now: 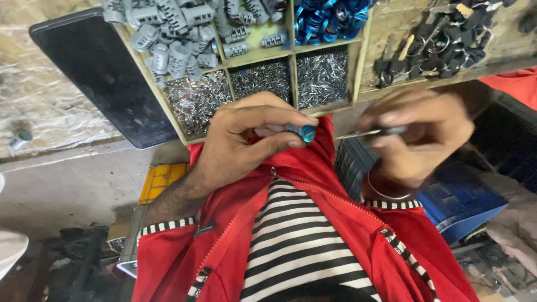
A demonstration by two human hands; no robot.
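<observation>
So the little blue cylinder [302, 132] sits pretty much dead centre of the view, pinched between the thumb and fingertips of the left hand [246, 137], blue end pointing toward 3 o'clock. That grip is clamped tight on it, fingers curled in. Just to the 3 o'clock side, close but not touching as far as I can tell, is a thin metal key [366, 133], held flat with its tip aimed at the cylinder. The right hand [422, 140] has it, grip closed around the dark head of the key. That hand is blurry, so finer detail is hard to make out.

Both hands hover over the person's red zip jacket [313, 223] with a black-and-white striped shirt [291, 240] under it.

Up at 12 o'clock there's a wooden tray [358, 61] split into compartments: grey metal cylinders [168, 39] in the 11 o'clock boxes, a pile of blue caps [330, 19] at the top, and three boxes of tiny shiny pins [321, 78] in the row nearest the hands. At 1 to 2 o'clock a heap of black-headed keys [442, 39] lies on the counter [391, 28]. A black slab [106, 78] leans at 10 o'clock, and a blue plastic crate [458, 201] sits at 4 o'clock, beside the right wrist.
</observation>
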